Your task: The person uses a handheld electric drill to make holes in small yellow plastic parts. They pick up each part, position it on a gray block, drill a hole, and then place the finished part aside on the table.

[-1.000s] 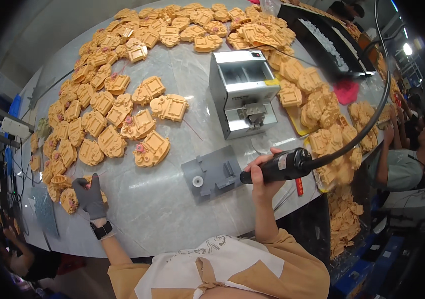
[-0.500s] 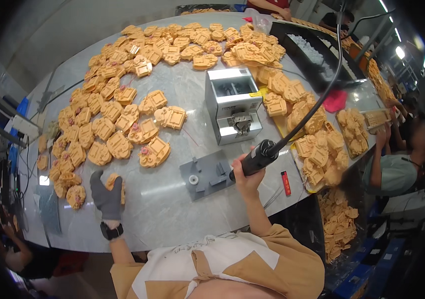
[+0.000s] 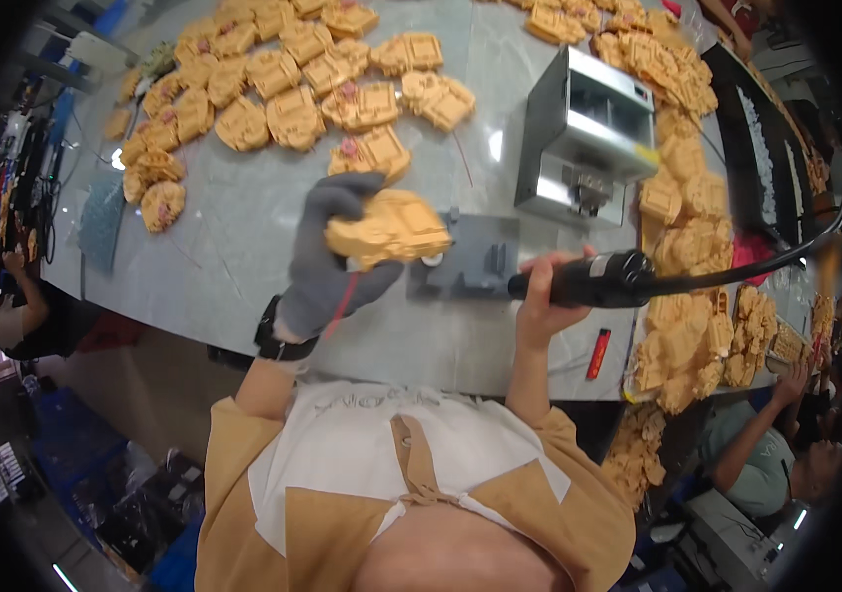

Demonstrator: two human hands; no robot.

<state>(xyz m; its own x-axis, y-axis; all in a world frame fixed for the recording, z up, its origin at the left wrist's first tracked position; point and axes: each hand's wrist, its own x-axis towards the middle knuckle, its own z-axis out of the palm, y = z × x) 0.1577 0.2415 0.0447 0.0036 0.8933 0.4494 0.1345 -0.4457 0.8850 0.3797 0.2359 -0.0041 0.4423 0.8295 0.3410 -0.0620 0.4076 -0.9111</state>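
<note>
My left hand (image 3: 310, 271), in a grey glove, is closed round a yellow-orange plastic housing (image 3: 391, 229). It holds the part above the table, against the left end of a flat grey fixture (image 3: 480, 259) in the view. A thin red wire (image 3: 344, 304) hangs from the housing past the glove. My bare right hand (image 3: 545, 311) grips a black corded electric screwdriver (image 3: 593, 280), which lies roughly level, its tip by the fixture's right edge. Beyond the fixture stands a grey metal box-shaped machine (image 3: 579, 148), apparently a screw feeder.
Many similar housings (image 3: 294, 116) cover the table's far left; more are piled at the right (image 3: 682, 345). A red stick-like object (image 3: 598, 353) lies near the front edge. The screwdriver's cable (image 3: 766, 271) runs off right. A co-worker (image 3: 761, 439) sits at the right.
My left hand has come from the table's left side to the fixture, now with a housing raised in it. The screwdriver has turned more level, still in my right hand. The view has shifted.
</note>
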